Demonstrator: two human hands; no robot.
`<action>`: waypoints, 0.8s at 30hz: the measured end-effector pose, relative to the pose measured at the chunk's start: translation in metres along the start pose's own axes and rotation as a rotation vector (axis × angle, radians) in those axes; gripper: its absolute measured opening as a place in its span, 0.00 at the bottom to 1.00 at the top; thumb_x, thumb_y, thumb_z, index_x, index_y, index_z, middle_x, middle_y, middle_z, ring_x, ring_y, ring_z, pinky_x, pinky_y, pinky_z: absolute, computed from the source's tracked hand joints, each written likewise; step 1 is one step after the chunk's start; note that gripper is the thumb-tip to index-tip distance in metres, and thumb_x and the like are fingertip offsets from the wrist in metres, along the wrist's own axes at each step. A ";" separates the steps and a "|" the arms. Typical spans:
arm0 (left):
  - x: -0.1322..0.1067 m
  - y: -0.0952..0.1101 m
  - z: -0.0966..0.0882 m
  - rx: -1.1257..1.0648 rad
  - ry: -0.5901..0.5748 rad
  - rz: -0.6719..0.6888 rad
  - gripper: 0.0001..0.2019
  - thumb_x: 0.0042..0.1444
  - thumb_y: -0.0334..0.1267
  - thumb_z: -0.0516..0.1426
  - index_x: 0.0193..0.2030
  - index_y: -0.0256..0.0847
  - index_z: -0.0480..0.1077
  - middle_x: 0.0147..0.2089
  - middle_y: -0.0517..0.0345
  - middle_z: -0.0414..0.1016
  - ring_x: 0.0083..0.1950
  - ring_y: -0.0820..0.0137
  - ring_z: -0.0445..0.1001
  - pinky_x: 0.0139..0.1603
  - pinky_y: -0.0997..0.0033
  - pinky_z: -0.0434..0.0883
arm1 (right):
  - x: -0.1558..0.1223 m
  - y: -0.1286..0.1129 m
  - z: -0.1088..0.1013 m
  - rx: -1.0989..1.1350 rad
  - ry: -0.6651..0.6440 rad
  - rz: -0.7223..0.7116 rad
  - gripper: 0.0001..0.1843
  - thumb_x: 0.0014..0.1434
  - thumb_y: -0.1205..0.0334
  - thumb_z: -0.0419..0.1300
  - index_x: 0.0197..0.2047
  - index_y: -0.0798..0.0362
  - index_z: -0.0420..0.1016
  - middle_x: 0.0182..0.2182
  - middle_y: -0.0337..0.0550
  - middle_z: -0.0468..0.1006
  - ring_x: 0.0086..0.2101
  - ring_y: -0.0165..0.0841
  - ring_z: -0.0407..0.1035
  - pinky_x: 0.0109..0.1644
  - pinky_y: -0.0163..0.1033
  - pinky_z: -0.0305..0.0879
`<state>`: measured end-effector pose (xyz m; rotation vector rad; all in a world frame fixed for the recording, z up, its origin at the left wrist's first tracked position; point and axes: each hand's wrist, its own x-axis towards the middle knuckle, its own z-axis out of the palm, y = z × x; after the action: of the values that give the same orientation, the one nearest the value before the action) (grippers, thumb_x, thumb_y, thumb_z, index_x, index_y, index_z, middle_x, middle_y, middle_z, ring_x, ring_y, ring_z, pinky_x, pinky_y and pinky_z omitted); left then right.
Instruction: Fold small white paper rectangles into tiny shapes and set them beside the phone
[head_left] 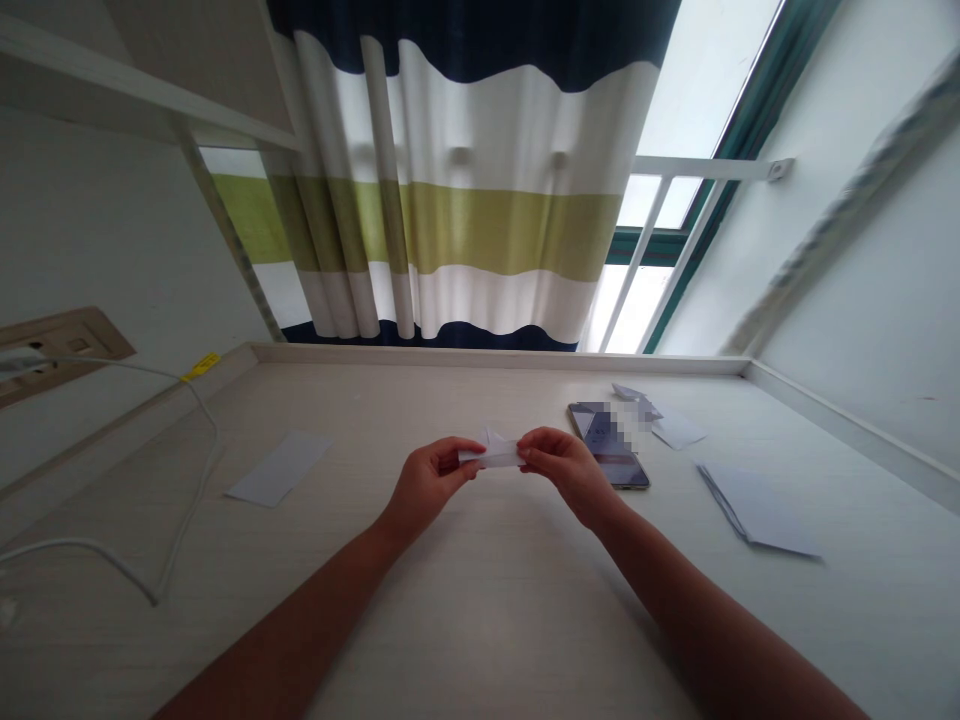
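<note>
A small folded piece of white paper (496,455) is held above the middle of a pale wooden desk (480,600). My left hand (433,478) pinches its left end with thumb and fingers closed. Its right end is pinched by my right hand (568,467), fingers curled. Both forearms reach in from the bottom edge. A small point of the paper sticks up between the hands.
A phone (609,443) lies flat just right of my right hand, with folded paper bits (660,418) behind it. A stack of white sheets (754,505) lies at right, one slip (279,467) at left. A white cable (176,520) loops from a wall socket (52,350). A striped curtain (457,200) hangs behind.
</note>
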<state>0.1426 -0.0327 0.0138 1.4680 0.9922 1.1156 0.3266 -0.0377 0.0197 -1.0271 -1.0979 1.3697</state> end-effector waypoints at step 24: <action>0.002 0.002 -0.002 -0.071 0.054 -0.071 0.11 0.41 0.35 0.62 0.35 0.36 0.75 0.32 0.53 0.79 0.36 0.65 0.76 0.41 0.65 0.72 | -0.001 -0.004 -0.004 -0.442 0.006 -0.274 0.08 0.44 0.60 0.65 0.31 0.52 0.78 0.27 0.42 0.76 0.29 0.33 0.69 0.36 0.41 0.66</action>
<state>0.1414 -0.0303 0.0164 1.3422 1.0235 1.1329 0.3311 -0.0386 0.0233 -1.1380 -1.5172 0.9233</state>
